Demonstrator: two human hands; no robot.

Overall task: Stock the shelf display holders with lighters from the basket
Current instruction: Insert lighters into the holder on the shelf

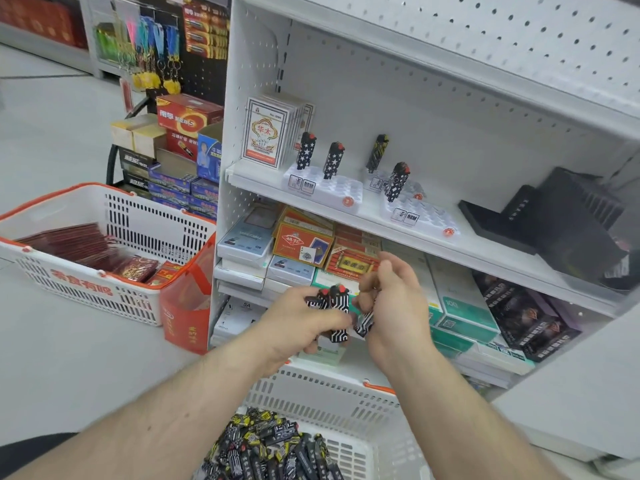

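Here the left hand (298, 317) grips a bunch of lighters (334, 311) as a reserve while the right hand (391, 306) pinches one lighter (364, 322) free for the mostly empty display holders (332, 190).

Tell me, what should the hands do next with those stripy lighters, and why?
Probably lift the right hand and stand its lighter in an empty slot of the left holder. Both hands already hold lighters, the left hand a small bunch, and each holder on the shelf has only two standing, with many slots bare.
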